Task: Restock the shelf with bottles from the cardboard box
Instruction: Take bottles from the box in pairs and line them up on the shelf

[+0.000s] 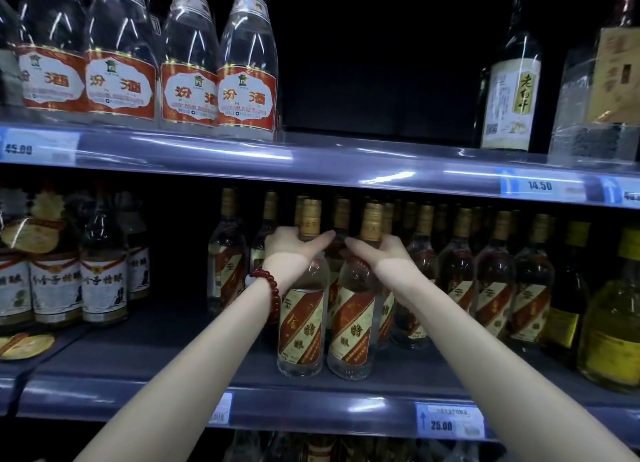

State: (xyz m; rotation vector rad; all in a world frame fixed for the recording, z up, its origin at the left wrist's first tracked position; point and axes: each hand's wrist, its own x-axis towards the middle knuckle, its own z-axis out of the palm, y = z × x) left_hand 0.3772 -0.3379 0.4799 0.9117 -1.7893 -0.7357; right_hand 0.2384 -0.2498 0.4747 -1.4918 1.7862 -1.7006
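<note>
Two clear bottles with gold caps and red-and-cream diagonal labels stand side by side at the front of the middle shelf (145,368). My left hand (294,247) wraps the neck of the left bottle (302,323). My right hand (377,250) wraps the neck of the right bottle (353,326). Both bottles are upright with their bases on the shelf. A red bead bracelet (269,288) sits on my left wrist. The cardboard box is not in view.
More bottles of the same kind (491,281) fill the shelf behind and to the right. Yellow-liquid bottles (613,323) stand far right, white-labelled ones (104,288) at left. The upper shelf (346,160) holds tall red-labelled bottles (246,81) and has a dark gap in the middle.
</note>
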